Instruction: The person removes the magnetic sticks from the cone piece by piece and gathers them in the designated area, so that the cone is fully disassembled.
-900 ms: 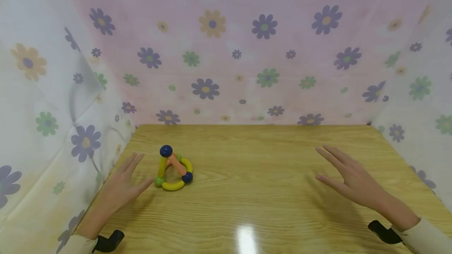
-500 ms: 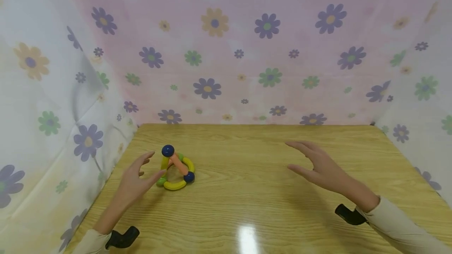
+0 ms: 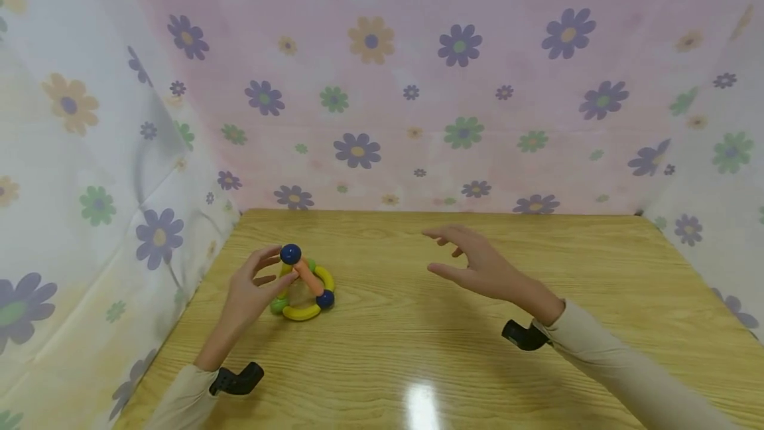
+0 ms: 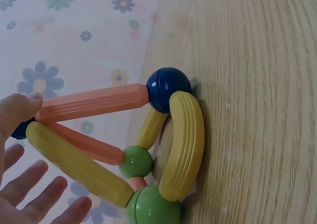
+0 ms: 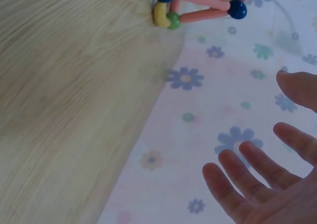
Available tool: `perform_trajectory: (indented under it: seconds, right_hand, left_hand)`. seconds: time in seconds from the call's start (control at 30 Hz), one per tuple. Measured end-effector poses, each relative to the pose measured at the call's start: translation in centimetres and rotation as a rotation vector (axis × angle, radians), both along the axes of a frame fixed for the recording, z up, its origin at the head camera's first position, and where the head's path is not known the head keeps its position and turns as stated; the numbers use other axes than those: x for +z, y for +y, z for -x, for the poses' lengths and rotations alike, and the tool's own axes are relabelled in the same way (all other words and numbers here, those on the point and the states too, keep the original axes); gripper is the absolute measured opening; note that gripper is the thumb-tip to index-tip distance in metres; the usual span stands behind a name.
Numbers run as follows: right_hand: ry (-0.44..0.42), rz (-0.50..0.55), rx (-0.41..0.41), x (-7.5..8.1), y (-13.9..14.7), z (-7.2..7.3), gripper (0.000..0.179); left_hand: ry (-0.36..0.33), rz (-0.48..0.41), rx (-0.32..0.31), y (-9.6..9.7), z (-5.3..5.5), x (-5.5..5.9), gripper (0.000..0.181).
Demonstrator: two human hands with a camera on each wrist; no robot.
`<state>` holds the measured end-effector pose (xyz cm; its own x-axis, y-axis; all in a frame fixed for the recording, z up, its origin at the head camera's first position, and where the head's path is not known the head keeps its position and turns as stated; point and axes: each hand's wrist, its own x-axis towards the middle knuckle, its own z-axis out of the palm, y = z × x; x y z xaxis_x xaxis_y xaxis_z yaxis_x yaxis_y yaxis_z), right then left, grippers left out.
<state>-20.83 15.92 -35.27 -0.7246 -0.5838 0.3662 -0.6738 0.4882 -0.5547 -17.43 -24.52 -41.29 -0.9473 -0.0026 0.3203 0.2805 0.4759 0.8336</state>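
Observation:
A small pyramid of magnetic rods and balls (image 3: 309,277) stands on the left part of the table. A navy ball (image 3: 290,254) tops it; orange rods (image 4: 94,103) and a yellow rod (image 4: 74,159) slope down to a base of curved yellow rods (image 4: 188,144), green balls (image 4: 153,206) and another navy ball (image 4: 168,90). My left hand (image 3: 251,287) is around its top, thumb and fingers spread apart; whether the thumb touches the rod cannot be told. Over the middle of the table my right hand (image 3: 477,267) hovers with loosely bent fingers, holding nothing.
The wood-grain table (image 3: 382,337) runs back to a pink flowered cloth (image 3: 412,111). White flowered cloth (image 3: 101,164) hangs along the left side, close to the left arm, and similar cloth is on the right. Black camera mounts (image 3: 239,380) sit on both wrists.
The left hand has moved right and forward to the pyramid's top. My right hand has travelled left, toward the table's middle. The pyramid stays in place on the table.

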Motion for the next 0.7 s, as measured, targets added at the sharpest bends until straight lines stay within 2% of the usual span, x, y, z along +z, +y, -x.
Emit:
perform_trajectory:
  seconds: [0.3, 0.37, 0.4, 0.53, 0.6, 0.7]
  right_hand:
    - [-0.124, 0.041, 0.08, 0.2, -5.3, 1.5, 0.052]
    - [-0.147, 0.049, 0.106, 0.3, -6.5, 1.7, 0.051]
    - [-0.156, 0.052, 0.118, 0.3, -7.1, 1.9, 0.051]
    - [-0.175, 0.051, 0.158, 0.4, -9.6, 2.4, 0.051]
    - [-0.176, 0.05, 0.174, 0.4, -10.7, 2.7, 0.05]
    - [-0.178, 0.048, 0.188, 0.1, -12.3, 3.1, 0.05]
  left_hand:
    - [-0.004, -0.06, -0.009, 0.6, 0.8, -0.7, 0.048]
    - [-0.025, -0.068, -0.013, 1.1, 0.5, 0.0, 0.046]
    - [-0.033, -0.076, -0.016, 1.1, 0.5, 0.0, 0.045]
    - [-0.079, -0.107, -0.011, 1.1, 0.7, -0.1, 0.042]
    - [-0.086, -0.126, -0.008, 0.7, 1.2, -0.9, 0.043]
    - [-0.109, -0.101, 0.006, 0.6, 1.3, -0.8, 0.044]
